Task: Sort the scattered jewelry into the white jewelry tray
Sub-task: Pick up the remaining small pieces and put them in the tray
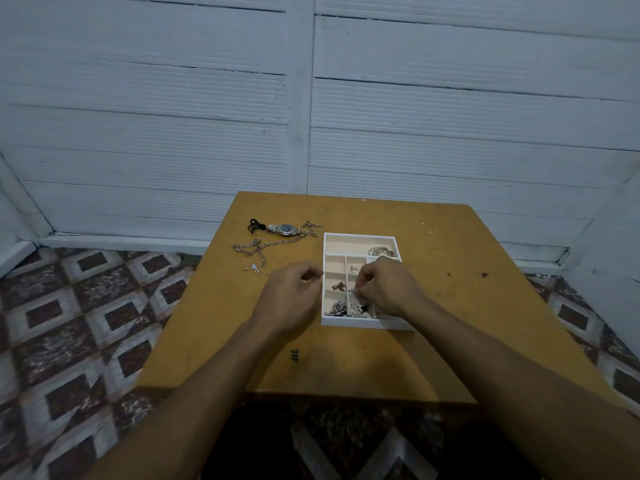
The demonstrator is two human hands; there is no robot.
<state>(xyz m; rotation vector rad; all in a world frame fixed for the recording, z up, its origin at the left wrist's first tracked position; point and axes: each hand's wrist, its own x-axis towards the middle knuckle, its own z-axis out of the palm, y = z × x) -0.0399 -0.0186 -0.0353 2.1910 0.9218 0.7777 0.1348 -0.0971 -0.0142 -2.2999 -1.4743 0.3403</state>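
Observation:
The white jewelry tray sits on the wooden table, divided into compartments that hold bangles, beads and small pieces. My right hand hovers over the tray's middle and pinches a small silver piece at its fingertips. Just left of the tray is my left hand, fingers curled with a thin strand seemingly pinched. Scattered at the table's far left lie a silver watch, a long chain, a black clip and small earrings.
A small black mark is drawn on the table near its front. The table stands against a white panelled wall, with patterned floor tiles to the left and right. My forearms cross the table's front edge.

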